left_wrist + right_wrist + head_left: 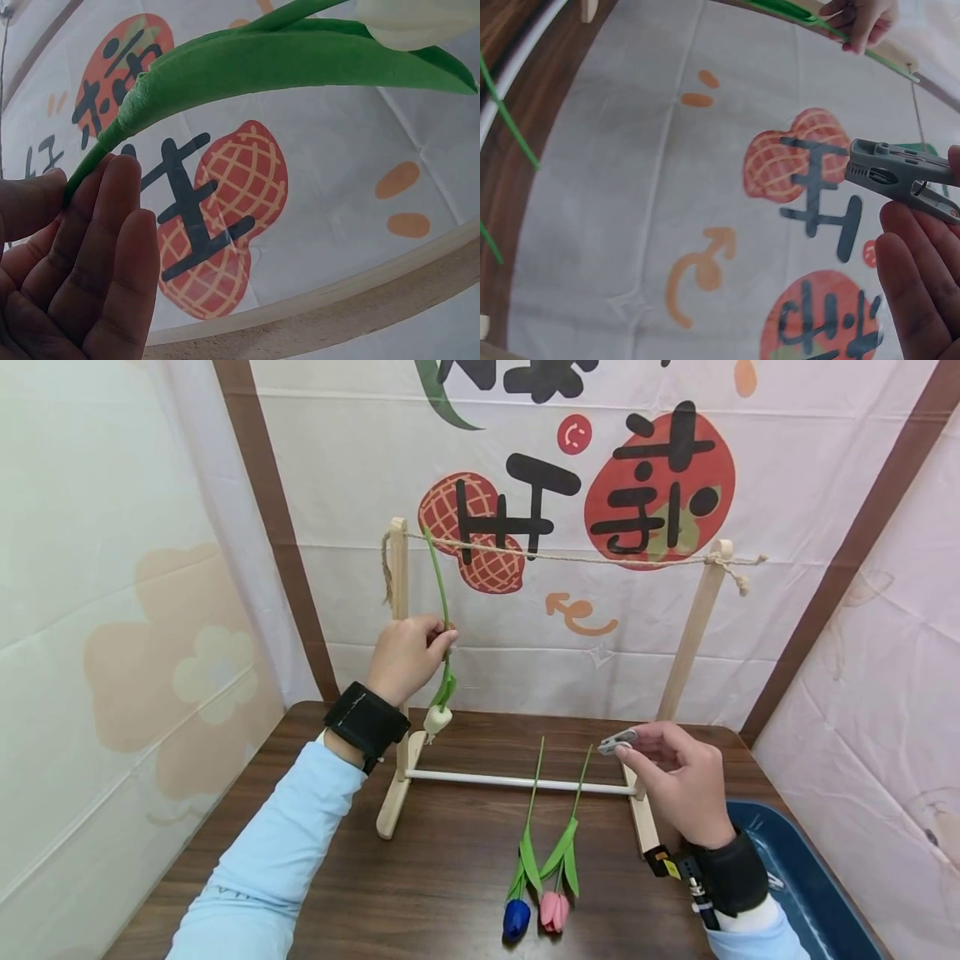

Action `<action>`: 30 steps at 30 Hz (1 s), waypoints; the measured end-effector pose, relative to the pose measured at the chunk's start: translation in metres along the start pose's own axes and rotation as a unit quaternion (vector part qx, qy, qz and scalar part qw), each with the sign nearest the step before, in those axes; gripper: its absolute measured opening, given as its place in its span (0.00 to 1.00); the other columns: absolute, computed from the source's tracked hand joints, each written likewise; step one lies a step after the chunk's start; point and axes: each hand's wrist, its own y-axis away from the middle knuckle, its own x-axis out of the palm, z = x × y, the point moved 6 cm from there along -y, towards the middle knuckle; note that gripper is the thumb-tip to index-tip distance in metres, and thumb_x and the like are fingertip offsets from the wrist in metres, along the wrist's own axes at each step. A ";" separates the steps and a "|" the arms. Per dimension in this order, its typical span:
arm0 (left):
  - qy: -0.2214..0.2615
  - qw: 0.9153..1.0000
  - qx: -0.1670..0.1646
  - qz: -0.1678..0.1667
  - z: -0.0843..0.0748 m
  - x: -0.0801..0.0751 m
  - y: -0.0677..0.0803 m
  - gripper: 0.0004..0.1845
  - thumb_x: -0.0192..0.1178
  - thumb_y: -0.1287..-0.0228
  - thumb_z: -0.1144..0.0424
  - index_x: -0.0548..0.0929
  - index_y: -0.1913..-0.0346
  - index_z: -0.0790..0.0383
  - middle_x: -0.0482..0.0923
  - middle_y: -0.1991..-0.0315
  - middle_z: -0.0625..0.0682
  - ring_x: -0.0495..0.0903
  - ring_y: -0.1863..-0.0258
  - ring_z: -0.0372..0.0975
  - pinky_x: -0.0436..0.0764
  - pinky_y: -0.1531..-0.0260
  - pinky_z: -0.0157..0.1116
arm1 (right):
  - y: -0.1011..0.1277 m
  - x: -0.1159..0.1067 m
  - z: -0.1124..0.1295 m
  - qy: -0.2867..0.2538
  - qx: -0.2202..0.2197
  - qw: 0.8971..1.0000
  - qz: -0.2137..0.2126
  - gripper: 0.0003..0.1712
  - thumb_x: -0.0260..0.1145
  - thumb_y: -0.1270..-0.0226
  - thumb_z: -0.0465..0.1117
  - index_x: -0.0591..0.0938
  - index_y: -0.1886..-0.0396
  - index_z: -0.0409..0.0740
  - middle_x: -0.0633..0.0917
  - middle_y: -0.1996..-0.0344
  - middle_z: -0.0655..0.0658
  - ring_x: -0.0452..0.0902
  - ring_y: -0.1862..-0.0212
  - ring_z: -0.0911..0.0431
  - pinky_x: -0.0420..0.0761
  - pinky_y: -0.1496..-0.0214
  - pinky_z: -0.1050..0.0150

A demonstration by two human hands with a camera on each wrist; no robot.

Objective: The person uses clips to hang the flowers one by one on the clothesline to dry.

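White tulip hangs head-down at the left end of the wooden rack, its long green stem running up to the twine line strung between the two posts. The left hand pinches that stem about halfway up, thumb and fingertips closed on it; the left wrist view shows the fingers pressed against the stem just below the broad leaf. Below, on the brown table, a blue tulip and a pink tulip lie side by side, blooms toward the person and stems reaching past the rack's white crossbar. Further right, the right hand hovers near the rack's right post, gripping a grey clothespin between thumb and fingers; the right wrist view shows the peg's tip closed. A dark blue tray sits at the table's right edge.
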 end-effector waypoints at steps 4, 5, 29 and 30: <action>-0.004 1.000 0.005 0.002 -0.001 0.001 -0.002 0.12 0.60 0.30 0.62 0.83 0.71 0.65 0.78 0.79 0.53 0.72 0.82 0.42 0.68 0.77 0.38 | -0.016 -0.002 0.012 -0.018 -0.018 1.000 -0.001 0.15 0.75 0.55 0.22 0.84 0.66 0.35 0.87 0.72 0.45 0.82 0.69 0.67 0.79 0.68 0.75; -0.005 1.000 0.006 0.002 -0.001 0.001 -0.003 0.12 0.60 0.30 0.61 0.83 0.70 0.65 0.78 0.79 0.53 0.72 0.82 0.42 0.68 0.77 0.38 | -0.021 -0.002 0.016 -0.027 -0.024 0.999 0.000 0.15 0.75 0.55 0.21 0.85 0.66 0.35 0.87 0.72 0.44 0.82 0.69 0.66 0.79 0.67 0.74; -0.017 1.000 0.004 0.007 0.000 -0.004 -0.004 0.12 0.60 0.30 0.61 0.83 0.71 0.64 0.78 0.79 0.53 0.71 0.82 0.42 0.65 0.79 0.37 | -0.137 0.017 0.089 -0.019 -0.157 0.987 0.040 0.13 0.78 0.52 0.29 0.84 0.66 0.32 0.87 0.71 0.44 0.83 0.72 0.60 0.80 0.63 0.72; -0.017 1.000 0.005 0.007 -0.001 -0.005 -0.004 0.12 0.60 0.30 0.61 0.83 0.71 0.64 0.78 0.79 0.53 0.71 0.82 0.42 0.65 0.79 0.37 | -0.141 0.018 0.092 -0.026 -0.158 0.986 0.042 0.13 0.78 0.51 0.29 0.84 0.66 0.32 0.87 0.71 0.44 0.83 0.72 0.61 0.80 0.64 0.72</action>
